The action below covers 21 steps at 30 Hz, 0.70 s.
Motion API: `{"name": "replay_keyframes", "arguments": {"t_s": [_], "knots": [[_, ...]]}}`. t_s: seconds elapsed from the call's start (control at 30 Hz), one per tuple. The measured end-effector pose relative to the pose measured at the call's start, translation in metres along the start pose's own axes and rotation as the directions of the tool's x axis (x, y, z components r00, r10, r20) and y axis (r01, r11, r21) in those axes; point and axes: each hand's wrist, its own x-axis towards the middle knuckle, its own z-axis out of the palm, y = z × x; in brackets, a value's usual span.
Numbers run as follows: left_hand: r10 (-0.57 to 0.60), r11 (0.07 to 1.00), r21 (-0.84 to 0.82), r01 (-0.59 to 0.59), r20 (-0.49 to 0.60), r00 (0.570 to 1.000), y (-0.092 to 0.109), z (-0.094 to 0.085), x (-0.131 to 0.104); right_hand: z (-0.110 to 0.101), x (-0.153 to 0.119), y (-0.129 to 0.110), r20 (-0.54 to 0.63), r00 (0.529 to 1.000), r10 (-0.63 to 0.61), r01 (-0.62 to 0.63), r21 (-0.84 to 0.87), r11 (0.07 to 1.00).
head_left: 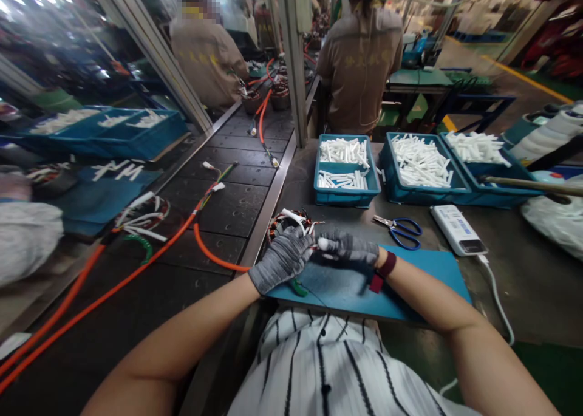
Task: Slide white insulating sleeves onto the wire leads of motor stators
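Note:
A round wound coil with wires and white sleeves (294,218) lies at the left edge of the blue mat (410,282). My left hand (283,259), in a grey glove, is closed on the coil's near side and its wires. Just to the right, my right hand (348,248), also gloved, has its fingers pressed together at a white sleeve (323,243) on the wire ends. The two hands nearly touch. An orange cable (214,258) runs from the left toward the coil, and a green tie (299,287) hangs below my left hand.
Blue bins (347,198) of white sleeves stand behind the mat. Blue-handled scissors (405,232) and a white device (458,231) with a cable lie to the right. A conveyor (228,209) runs along the left, carrying orange cables. Two people (357,64) work ahead beyond a metal post.

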Motion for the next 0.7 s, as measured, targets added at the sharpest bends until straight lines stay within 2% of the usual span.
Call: {"name": "replay_keyframes", "arguments": {"t_s": [0.07,0.17,0.23,0.33,0.4,0.43,0.47,0.53,0.57,0.6,0.63,0.7], "knots": [[0.004,1.0,0.003,-0.004,0.005,1.0,0.001,0.0,-0.001,-0.007,-0.006,-0.001,-0.063,0.994,-0.089,0.077,-0.167,0.983],[0.025,0.999,0.022,-0.025,-0.005,1.0,0.003,0.002,-0.002,-0.009,-0.007,0.004,-0.153,0.957,-0.247,0.163,-0.422,0.892],[0.051,0.998,0.04,-0.05,-0.015,0.999,0.003,0.006,-0.003,-0.001,-0.002,0.006,-0.116,0.951,-0.287,0.213,-0.429,0.878],[0.05,0.998,0.035,-0.049,-0.008,0.999,0.001,0.011,-0.006,0.015,0.004,0.004,-0.031,0.954,-0.298,0.274,-0.317,0.908],[0.057,0.998,0.02,-0.057,-0.014,0.998,-0.001,0.013,-0.007,0.015,0.006,-0.004,0.016,0.952,-0.307,0.296,-0.313,0.902],[0.078,0.997,0.018,-0.077,-0.021,0.997,-0.002,0.014,-0.008,0.009,0.007,-0.009,0.04,0.952,-0.303,0.297,-0.348,0.889],[0.1,0.995,0.026,-0.099,-0.028,0.995,-0.002,0.014,-0.008,-0.002,0.01,-0.015,0.033,0.956,-0.29,0.278,-0.408,0.87],[0.126,0.99,0.064,-0.124,-0.032,0.991,-0.002,0.012,-0.009,-0.037,0.021,-0.029,-0.1,0.968,-0.23,0.134,-0.566,0.813],[0.13,0.988,0.085,-0.127,-0.033,0.991,-0.001,0.011,-0.009,-0.058,0.03,-0.035,-0.281,0.937,-0.209,-0.013,-0.625,0.781],[0.13,0.987,0.102,-0.126,-0.035,0.991,0.0,0.01,-0.008,-0.078,0.042,-0.041,-0.439,0.883,-0.168,-0.185,-0.653,0.734],[0.128,0.986,0.113,-0.123,-0.038,0.991,0.0,0.009,-0.008,-0.095,0.055,-0.045,-0.51,0.853,-0.109,-0.312,-0.667,0.677],[0.129,0.985,0.12,-0.124,-0.04,0.991,0.001,0.007,-0.008,-0.119,0.08,-0.05,-0.523,0.846,-0.108,-0.343,-0.687,0.64]]}}
